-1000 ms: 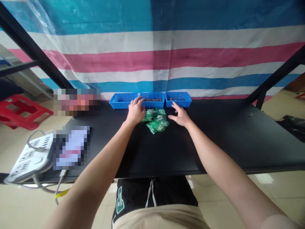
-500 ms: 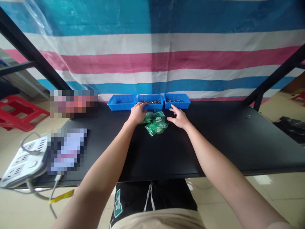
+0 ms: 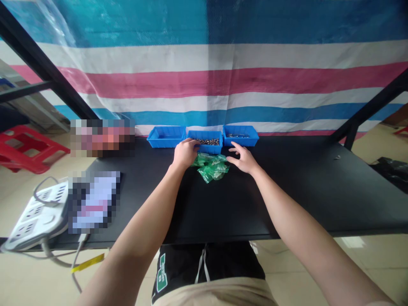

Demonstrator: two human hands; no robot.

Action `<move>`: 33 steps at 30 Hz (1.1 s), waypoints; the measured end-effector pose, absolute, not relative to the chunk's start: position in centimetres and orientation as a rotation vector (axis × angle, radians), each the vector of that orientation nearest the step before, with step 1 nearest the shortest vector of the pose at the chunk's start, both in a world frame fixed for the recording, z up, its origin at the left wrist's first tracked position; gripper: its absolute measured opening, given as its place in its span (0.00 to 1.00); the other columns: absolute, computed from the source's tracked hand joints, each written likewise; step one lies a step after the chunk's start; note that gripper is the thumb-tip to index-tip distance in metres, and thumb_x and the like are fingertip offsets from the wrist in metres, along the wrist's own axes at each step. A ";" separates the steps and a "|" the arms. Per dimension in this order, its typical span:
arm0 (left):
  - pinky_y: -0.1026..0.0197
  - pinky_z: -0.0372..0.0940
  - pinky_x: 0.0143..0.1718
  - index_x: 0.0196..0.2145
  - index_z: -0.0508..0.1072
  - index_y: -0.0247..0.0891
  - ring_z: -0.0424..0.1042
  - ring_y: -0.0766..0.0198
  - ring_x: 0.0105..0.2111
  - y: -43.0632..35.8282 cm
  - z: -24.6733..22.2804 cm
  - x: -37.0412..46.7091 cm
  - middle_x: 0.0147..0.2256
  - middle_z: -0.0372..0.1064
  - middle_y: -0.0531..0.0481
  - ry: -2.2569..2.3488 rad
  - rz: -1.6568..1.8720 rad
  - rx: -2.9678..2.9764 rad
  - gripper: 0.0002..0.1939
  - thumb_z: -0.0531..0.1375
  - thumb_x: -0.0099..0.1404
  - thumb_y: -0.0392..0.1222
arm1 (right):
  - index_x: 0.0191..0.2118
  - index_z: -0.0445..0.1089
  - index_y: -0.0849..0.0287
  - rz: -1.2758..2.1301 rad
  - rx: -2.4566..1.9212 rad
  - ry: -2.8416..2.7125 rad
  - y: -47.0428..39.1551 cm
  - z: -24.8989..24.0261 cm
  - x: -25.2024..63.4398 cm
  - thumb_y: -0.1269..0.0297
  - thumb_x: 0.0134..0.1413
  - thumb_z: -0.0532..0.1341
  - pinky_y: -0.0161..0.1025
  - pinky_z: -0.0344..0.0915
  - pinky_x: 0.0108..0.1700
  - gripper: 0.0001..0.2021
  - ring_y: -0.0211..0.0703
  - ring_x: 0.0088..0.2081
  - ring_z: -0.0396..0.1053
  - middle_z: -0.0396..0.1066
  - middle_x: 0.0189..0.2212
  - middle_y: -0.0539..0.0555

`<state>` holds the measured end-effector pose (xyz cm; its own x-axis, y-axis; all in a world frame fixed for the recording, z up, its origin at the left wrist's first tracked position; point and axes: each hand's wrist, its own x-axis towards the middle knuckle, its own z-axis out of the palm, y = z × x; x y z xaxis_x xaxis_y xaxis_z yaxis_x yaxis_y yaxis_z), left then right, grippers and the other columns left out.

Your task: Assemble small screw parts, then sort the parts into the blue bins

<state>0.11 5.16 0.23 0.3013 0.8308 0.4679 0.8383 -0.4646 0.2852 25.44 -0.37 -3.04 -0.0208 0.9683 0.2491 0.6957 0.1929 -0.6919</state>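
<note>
A heap of small green plastic bags (image 3: 213, 166) lies on the black table (image 3: 287, 187), just in front of three blue trays. My left hand (image 3: 185, 152) rests at the heap's left edge, fingers curled on the bags, close to the middle blue tray (image 3: 205, 141), which holds small metal parts. My right hand (image 3: 242, 157) hovers at the heap's right side with fingers spread and nothing in it. The left blue tray (image 3: 165, 137) and the right blue tray (image 3: 240, 134) flank the middle one.
A white power strip (image 3: 35, 216) with a cable sits at the table's left front corner beside blurred items. A striped tarp hangs behind the trays. Black frame posts rise at both sides. A red stool (image 3: 22, 146) stands on the floor at left.
My left hand has drawn back from the middle tray's rim onto the left edge of the bag heap. My right hand has barely moved.
</note>
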 end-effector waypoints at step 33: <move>0.55 0.67 0.44 0.37 0.79 0.41 0.71 0.58 0.38 1.5 2.5 1.7 0.35 0.75 0.48 -1.253 -1.404 -2.538 0.10 0.57 0.65 0.36 | 0.45 0.66 0.54 1.128 -1.023 -0.951 -1.9 0.6 21.9 0.34 0.44 0.60 0.37 0.62 0.20 0.31 0.44 0.28 0.71 0.72 0.33 0.52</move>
<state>1.73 1.46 2.51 0.2903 0.6450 0.7069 0.6291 -0.6853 0.3670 21.87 -1.86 0.64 0.1747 0.9815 0.0786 -0.2437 0.1204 -0.9624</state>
